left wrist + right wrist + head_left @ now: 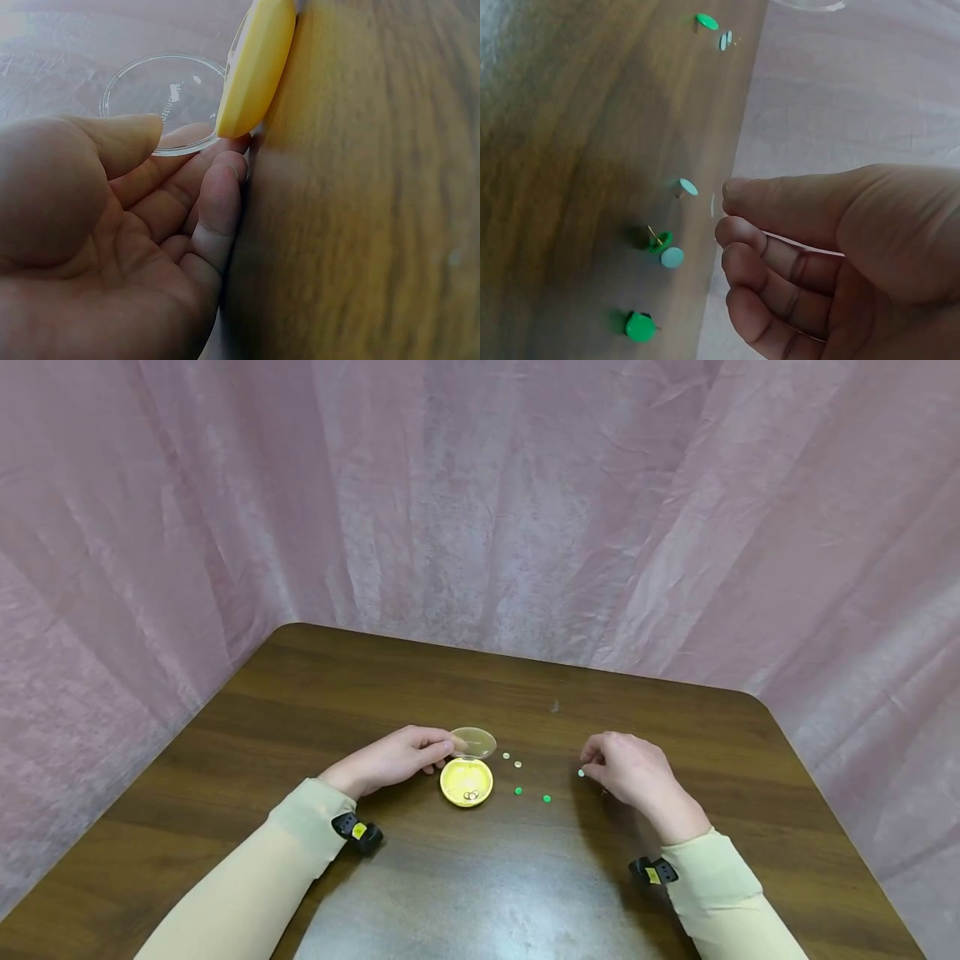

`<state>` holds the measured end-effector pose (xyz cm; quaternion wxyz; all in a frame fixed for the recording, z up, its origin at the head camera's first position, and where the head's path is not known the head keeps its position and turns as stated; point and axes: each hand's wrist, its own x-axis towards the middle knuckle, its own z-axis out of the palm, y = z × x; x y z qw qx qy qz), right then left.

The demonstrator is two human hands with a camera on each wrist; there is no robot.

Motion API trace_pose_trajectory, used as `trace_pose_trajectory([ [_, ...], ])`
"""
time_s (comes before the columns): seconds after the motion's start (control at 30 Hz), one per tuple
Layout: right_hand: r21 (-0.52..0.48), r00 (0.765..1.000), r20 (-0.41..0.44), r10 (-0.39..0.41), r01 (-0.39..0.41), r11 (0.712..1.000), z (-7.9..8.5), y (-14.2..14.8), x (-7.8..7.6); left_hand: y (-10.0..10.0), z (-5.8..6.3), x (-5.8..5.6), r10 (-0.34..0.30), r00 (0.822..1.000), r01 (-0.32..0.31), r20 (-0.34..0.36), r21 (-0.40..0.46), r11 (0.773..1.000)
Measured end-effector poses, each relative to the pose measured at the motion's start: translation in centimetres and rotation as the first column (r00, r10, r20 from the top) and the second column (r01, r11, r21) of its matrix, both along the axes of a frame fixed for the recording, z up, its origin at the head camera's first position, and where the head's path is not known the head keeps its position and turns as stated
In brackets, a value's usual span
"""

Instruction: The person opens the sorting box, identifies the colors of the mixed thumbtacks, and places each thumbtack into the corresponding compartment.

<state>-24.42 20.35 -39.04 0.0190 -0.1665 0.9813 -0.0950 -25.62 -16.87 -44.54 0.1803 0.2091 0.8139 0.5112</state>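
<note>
A round yellow case stands on the table with its clear lid raised. My left hand holds the lid's edge, thumb on one side and fingers behind it. Its lower fingers lie by the yellow base. My right hand hovers low, fingers curled and thumb near the index finger; nothing shows between them in the right wrist view. A pale thumbtack is just beyond its fingertips. Green thumbtacks and another pale thumbtack lie close by.
Between case and right hand lie two green thumbtacks and two pale ones. A few small pieces sit inside the case. A small clear speck lies farther back on the wooden table. Pink curtains hang behind.
</note>
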Motion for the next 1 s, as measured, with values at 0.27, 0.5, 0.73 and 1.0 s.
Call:
trace_pose_trajectory([
  [0.27, 0.018, 0.999, 0.001, -0.036, 0.036, 0.999, 0.5, 1.5, -0.4, 0.0, 0.1, 0.1, 0.007, 1.0, -0.007, 0.003, -0.002, 1.0],
  [0.5, 0.05, 0.998, 0.023, -0.054, 0.053, 0.997, 1.2, 2.4, -0.4, -0.1, -0.1, -0.1, 0.003, 1.0, -0.003, 0.005, -0.001, 1.0],
  [0.73, 0.067, 0.997, 0.066, -0.035, 0.03, 0.997, 0.5, 2.0, -0.5, -0.2, -0.1, -0.1, 0.01, 1.0, -0.01, 0.006, -0.009, 1.0],
  [1.0, 0.085, 0.998, 0.057, -0.027, 0.022, 0.996, -0.5, 2.0, -0.6, 0.0, 0.0, 0.1, 0.011, 1.0, -0.011, 0.003, -0.011, 1.0],
])
